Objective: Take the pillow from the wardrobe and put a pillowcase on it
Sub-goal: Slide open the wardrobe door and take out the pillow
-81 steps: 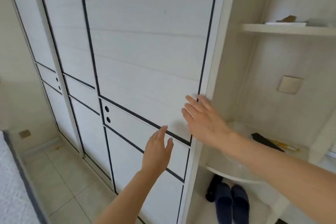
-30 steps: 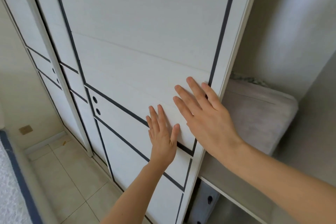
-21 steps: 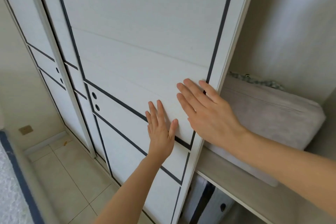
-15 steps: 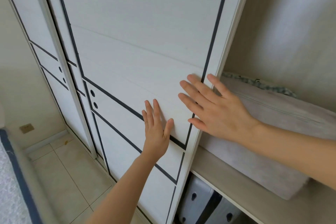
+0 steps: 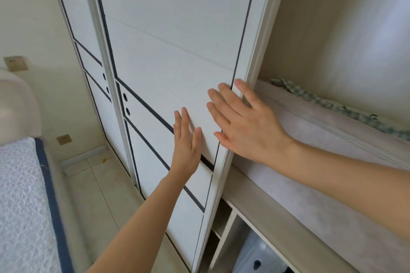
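The white sliding wardrobe door [image 5: 173,51] with dark trim stands slid to the left. My left hand [image 5: 187,142] lies flat on its panel with straight fingers. My right hand [image 5: 241,122] presses near the door's right edge, fingers spread and straight. In the opened section a long pale grey pillow [image 5: 315,153] lies on a beige shelf [image 5: 266,213]. A green-and-white checked cloth [image 5: 319,102] is tucked behind the pillow against the back wall. My right forearm crosses in front of the pillow.
A second white door [image 5: 88,55] stands behind, to the left. A bed with a white textured cover and dark blue piping [image 5: 20,206] fills the lower left. Under the shelf sits a translucent container [image 5: 255,257]. Tiled floor [image 5: 93,184] runs between bed and wardrobe.
The door has slid further left under both flat hands, uncovering more of the pillow, the checked cloth and the shelf. The view has swung left and now takes in the bed.
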Demonstrator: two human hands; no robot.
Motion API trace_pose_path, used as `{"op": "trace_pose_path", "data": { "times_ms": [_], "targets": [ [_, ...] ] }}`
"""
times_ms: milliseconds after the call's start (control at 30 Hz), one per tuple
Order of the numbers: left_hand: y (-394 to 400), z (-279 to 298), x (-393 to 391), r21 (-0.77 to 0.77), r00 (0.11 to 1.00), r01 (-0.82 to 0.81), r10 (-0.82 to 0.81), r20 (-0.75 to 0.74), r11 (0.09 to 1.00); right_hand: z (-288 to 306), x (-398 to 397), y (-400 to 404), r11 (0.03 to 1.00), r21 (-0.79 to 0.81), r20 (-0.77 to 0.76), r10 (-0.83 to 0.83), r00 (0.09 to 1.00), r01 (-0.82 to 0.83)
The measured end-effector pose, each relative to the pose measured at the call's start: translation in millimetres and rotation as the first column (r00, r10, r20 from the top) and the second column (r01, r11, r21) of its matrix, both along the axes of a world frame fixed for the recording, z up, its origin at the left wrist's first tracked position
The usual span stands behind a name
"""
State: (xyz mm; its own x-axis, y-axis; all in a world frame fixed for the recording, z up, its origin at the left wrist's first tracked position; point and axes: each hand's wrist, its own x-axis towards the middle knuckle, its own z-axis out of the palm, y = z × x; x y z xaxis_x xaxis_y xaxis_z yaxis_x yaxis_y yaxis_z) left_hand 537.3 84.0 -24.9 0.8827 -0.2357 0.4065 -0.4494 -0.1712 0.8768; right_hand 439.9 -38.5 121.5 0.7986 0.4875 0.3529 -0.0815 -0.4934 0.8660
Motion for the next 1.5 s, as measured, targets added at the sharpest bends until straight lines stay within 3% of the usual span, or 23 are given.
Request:
{"op": "trace_pose_path", "data": {
  "times_ms": [500, 933, 1033, 1167, 1367, 1500],
  "targets": [
    [20, 8, 70, -0.025, 0.998, -0.068, 0.067, -0.020, 0.997, 3, 72, 31, 0.999, -0.027, -0.010, 0.042, 0.999, -0.042],
    [34, 15, 84, -0.001, 0.996, -0.070, 0.070, -0.058, 0.998, 5, 85, 38, 0.996, 0.040, -0.037, 0.075, 0.996, -0.074],
    [41, 20, 78, 0.017, 0.985, -0.124, 0.125, -0.118, 0.992, 5, 81, 33, 0.967, 0.104, -0.091, 0.242, 0.966, -0.233],
    [44, 25, 53, 0.025, 0.968, -0.213, 0.215, -0.132, 0.977, -10, 56, 20, 0.879, 0.259, -0.028, 0.420, 0.907, -0.399],
    [35, 24, -13, -0.040, 0.943, -0.332, 0.331, -0.022, 0.943, -38, -13, -6, 0.840, 0.483, -0.051, 0.308, 0.950, -0.247],
    [19, 21, -57, -0.035, 0.960, -0.276, 0.277, 0.032, 0.960, -54, -63, -32, 0.802, 0.586, -0.067, 0.194, 0.979, -0.119]
  ]
}}
